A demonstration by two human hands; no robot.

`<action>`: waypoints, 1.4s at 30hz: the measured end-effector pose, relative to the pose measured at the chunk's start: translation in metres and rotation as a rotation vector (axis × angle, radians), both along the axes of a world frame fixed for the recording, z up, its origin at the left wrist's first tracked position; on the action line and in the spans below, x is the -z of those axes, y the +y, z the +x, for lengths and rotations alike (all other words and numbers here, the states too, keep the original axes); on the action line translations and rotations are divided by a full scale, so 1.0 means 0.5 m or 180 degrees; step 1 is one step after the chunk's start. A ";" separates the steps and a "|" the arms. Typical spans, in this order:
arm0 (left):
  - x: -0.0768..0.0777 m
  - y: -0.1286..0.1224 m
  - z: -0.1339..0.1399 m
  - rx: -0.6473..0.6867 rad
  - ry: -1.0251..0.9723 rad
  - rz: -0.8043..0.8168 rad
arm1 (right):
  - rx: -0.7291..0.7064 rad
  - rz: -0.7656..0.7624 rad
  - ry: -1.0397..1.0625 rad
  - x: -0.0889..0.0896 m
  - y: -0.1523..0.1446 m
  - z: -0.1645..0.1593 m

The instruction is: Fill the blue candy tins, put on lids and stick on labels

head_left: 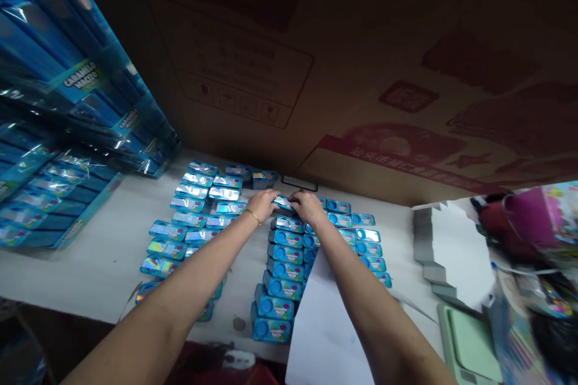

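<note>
Both my hands meet over a small blue box (283, 202) at the far end of a row on the white table. My left hand (262, 204) has its fingers closed on the box's left end; a thin bracelet circles that wrist. From the right, my right hand (308, 207) grips the other end. Nearer me runs a column of blue boxes (283, 272) printed "Caramelo Macizo". Another group of blue boxes (166, 248) with shiny tops stands to the left, partly behind my left forearm. More boxes (368, 234) line up right of my right hand.
A large brown carton (253, 78) walls off the back. Wrapped packs of blue boxes (76, 72) are stacked at left. A white sheet (327, 325) lies under my right forearm. At right are a stack of white cards (460, 252), a pale green tray-like object (472, 343) and blurred bags.
</note>
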State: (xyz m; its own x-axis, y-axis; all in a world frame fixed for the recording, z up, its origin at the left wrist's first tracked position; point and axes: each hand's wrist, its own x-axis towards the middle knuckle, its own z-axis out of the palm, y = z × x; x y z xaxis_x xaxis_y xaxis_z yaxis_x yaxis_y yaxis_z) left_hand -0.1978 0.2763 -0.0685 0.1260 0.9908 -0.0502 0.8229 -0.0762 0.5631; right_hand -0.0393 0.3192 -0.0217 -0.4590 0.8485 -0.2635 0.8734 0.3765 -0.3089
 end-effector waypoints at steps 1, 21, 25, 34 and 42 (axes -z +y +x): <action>0.000 0.000 0.000 0.0005 0.0001 0.0009 | 0.0020 0.0035 -0.0039 0.002 -0.002 -0.004; -0.055 -0.043 0.045 -0.0247 0.0163 0.0554 | -0.0009 0.0839 -0.0211 -0.144 -0.103 0.198; -0.109 -0.099 0.149 0.0388 -0.0655 0.0514 | 0.0574 0.0305 -0.0101 -0.162 -0.196 0.382; -0.087 -0.146 0.314 0.0836 -0.0319 -0.0458 | 0.0965 0.0452 0.0075 -0.031 -0.356 0.418; -0.072 -0.174 0.329 0.0672 0.0108 -0.0110 | 0.0697 0.0724 -0.0043 0.014 -0.306 0.352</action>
State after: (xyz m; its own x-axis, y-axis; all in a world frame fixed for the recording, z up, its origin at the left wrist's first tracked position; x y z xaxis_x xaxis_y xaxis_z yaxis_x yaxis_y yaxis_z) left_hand -0.0331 0.1893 -0.0323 0.3282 0.9402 -0.0915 0.8093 -0.2299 0.5406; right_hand 0.1368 0.1661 -0.0285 -0.2566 0.9646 -0.0604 0.9448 0.2371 -0.2261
